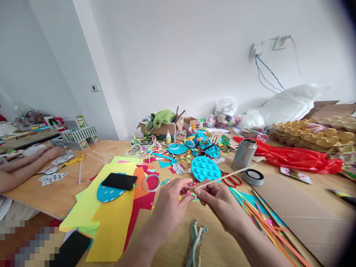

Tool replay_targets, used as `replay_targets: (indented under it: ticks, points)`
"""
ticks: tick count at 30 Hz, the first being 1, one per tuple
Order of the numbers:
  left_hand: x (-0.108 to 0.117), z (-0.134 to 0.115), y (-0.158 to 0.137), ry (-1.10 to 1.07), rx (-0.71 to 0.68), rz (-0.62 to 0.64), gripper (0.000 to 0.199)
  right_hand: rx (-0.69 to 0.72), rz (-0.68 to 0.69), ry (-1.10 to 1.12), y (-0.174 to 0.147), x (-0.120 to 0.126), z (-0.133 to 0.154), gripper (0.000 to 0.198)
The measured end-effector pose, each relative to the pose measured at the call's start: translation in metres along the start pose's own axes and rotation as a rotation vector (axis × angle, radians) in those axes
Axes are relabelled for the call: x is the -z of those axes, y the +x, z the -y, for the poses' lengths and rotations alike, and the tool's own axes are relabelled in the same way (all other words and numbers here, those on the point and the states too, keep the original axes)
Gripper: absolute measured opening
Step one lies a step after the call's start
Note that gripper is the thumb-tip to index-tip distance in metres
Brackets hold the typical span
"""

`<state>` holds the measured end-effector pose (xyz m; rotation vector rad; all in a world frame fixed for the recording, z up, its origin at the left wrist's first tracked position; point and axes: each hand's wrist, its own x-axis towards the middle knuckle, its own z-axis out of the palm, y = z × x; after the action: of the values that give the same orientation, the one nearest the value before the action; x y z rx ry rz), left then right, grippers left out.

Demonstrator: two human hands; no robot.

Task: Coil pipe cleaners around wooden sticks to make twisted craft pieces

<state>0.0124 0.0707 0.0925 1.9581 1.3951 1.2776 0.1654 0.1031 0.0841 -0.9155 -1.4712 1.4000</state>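
My right hand (pixel 222 204) is closed around a thin pale wooden stick (pixel 232 173), which slants up to the right past a blue round paper piece (pixel 204 169). My left hand (pixel 172 202) is closed too, its fingertips pinched at the stick's near end; a small pink bit shows there, but I cannot make out exactly what it grips. Red-handled scissors (pixel 236 181) lie just beyond my right hand. A white ring (pixel 151 183) rests on red paper beyond my left hand. Below both hands lies a bundle of grey-green and white yarn (pixel 197 241).
To the left are yellow paper sheets (pixel 111 230) and a black phone (pixel 119 181). A steel flask (pixel 244 154), colored strips (pixel 264 222) and a cardboard sheet (pixel 297 207) are on the right. A co-worker's hands (pixel 50 152) are near playing cards (pixel 52 178) at far left.
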Motion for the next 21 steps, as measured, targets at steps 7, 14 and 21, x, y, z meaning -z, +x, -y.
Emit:
replay_targets:
  ticks: [7, 14, 21]
  points:
    - [-0.003, 0.010, -0.002, 0.278, -0.225, -0.049, 0.020, -0.003, 0.092, -0.079, -0.001, 0.001, 0.004, 0.027]
    - [-0.005, 0.007, -0.005, 0.277, -0.187, -0.042, 0.022, 0.045, 0.059, -0.130, -0.002, 0.002, 0.006, 0.029]
    - [-0.003, -0.004, -0.004, 0.181, -0.104, 0.028, 0.024, 0.080, 0.071, -0.212, -0.004, 0.004, 0.013, 0.027]
